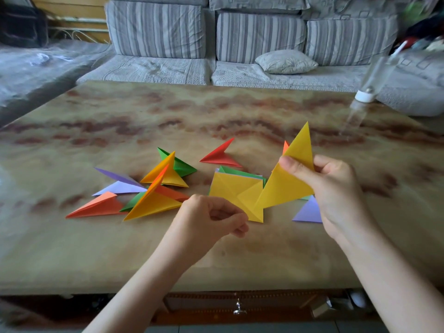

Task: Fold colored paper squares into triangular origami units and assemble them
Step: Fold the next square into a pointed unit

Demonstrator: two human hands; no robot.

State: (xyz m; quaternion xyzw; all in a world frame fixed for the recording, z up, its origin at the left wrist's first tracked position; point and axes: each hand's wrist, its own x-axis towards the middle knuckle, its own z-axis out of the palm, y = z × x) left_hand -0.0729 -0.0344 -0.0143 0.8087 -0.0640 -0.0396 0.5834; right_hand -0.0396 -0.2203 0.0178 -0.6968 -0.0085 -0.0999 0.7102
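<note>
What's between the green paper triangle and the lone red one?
Head view: just bare marbled tabletop between green paper triangle and lone red paper triangle.

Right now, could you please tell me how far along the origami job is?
Done: several folded units, such as the red unit and orange unit, lie loose on the table. In hand: the left hand and right hand pinch a part-folded yellow sheet. Left: a stack of squares sits behind it, and no units look plainly assembled.

Bare left grip and bare right grip on 2 bare forearms.
</note>
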